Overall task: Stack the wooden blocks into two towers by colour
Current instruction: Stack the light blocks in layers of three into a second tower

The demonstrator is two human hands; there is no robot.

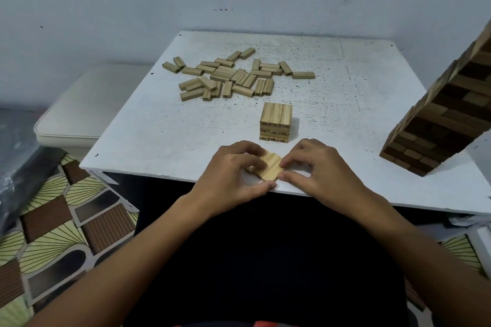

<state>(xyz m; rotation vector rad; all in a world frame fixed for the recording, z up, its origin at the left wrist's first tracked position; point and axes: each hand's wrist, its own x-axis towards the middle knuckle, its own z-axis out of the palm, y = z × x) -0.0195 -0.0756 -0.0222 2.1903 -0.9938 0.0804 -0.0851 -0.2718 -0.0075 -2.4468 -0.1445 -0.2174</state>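
Observation:
A row of light wooden blocks (270, 167) lies side by side at the white table's near edge. My left hand (233, 170) grips the row from the left and my right hand (313, 167) pinches it from the right. Just beyond stands a short light tower (276, 122), three layers high, with printed numbers on the block ends. A heap of loose light blocks (233, 77) is spread farther back. A tall tower of darker blocks (441, 119) rises at the right and runs out of the picture.
The white speckled table (159, 127) ends just below my hands. A cream cushioned seat (87, 106) stands to the left, with a patterned cloth (66, 225) below it and a dark plastic sheet (18, 156) at the far left.

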